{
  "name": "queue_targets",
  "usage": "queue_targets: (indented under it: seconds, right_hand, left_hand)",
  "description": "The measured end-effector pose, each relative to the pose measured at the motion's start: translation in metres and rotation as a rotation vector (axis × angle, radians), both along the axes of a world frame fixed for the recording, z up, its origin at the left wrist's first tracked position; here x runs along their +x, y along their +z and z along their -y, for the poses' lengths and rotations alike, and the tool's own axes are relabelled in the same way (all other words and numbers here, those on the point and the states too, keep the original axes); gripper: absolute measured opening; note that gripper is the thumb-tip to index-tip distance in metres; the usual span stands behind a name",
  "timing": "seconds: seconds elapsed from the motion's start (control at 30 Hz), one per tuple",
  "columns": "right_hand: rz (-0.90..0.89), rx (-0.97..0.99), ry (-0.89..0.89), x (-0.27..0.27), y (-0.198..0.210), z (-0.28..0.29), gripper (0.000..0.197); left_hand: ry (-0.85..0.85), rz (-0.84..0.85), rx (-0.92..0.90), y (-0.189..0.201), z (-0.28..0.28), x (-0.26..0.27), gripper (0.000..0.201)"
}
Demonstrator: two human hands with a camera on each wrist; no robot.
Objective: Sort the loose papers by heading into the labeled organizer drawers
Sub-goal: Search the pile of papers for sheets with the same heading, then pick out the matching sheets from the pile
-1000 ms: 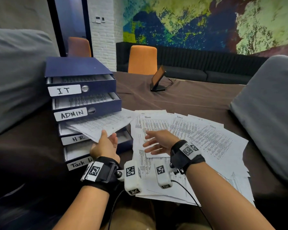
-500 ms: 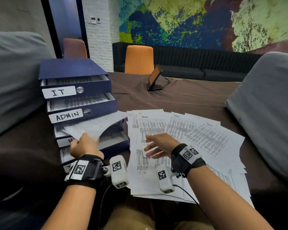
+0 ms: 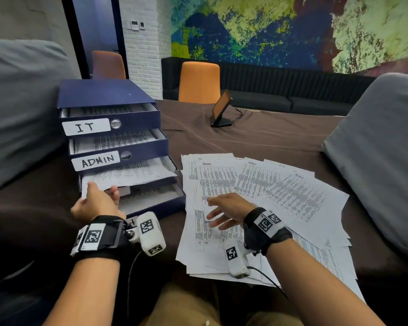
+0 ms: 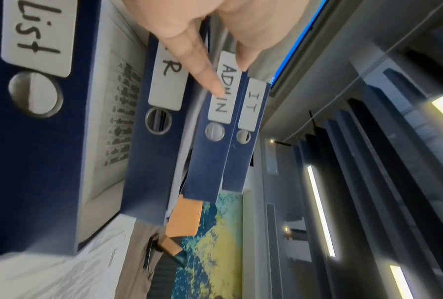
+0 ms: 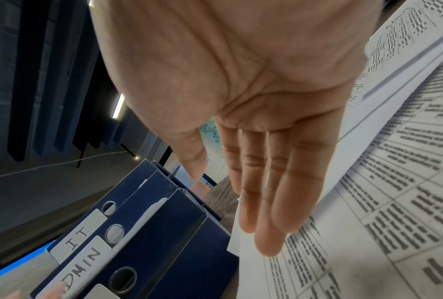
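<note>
A dark blue organizer [image 3: 108,95] stands at the left with its drawers pulled out, labeled IT [image 3: 86,127] and ADMIN [image 3: 97,160]; the left wrist view also shows the HR label [image 4: 166,81]. A printed sheet [image 3: 132,175] lies across the third drawer, under ADMIN. My left hand [image 3: 97,201] pinches that sheet's near left corner and covers the drawer's label. Loose printed papers [image 3: 280,191], some headed "Admin", are fanned over the brown tablecloth. My right hand [image 3: 226,208] hovers over them, flat and holding nothing, fingers [image 5: 264,202] straight.
Big grey cushions flank the table at the left [image 3: 17,109] and right [image 3: 382,156]. A tablet on a stand [image 3: 220,109] sits at the back on the brown cloth [image 3: 257,137]. An orange chair [image 3: 199,82] and a black sofa stand beyond.
My left hand has carried the sheet leftward and down into the third drawer under ADMIN, where it lies flatter. The right hand has stayed over the spread papers.
</note>
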State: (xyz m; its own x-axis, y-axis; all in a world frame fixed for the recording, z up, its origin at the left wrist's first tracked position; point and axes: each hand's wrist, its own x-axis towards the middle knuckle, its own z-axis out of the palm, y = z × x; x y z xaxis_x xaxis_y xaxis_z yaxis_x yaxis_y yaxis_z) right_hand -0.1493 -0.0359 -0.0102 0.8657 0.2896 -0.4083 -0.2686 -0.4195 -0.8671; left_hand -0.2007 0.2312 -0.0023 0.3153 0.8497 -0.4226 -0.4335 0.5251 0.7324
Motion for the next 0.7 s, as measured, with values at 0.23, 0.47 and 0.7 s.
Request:
queue_targets:
  seconds: [0.23,0.47,0.7]
  right_hand:
    - [0.006,-0.061,0.044,-0.002,-0.005,-0.008,0.039]
    - [0.027,-0.082,0.051,-0.003,-0.003,-0.008,0.034]
    - [0.408,-0.194,0.061,-0.008,0.002,-0.031,0.031]
  left_hand:
    - [-0.071,-0.014,0.147,-0.004,0.040,0.007,0.025]
    - [-0.399,-0.884,1.450,-0.027,0.047,0.019,0.031]
    - [-0.546,-1.222,1.691,-0.017,0.035,0.029,0.040]
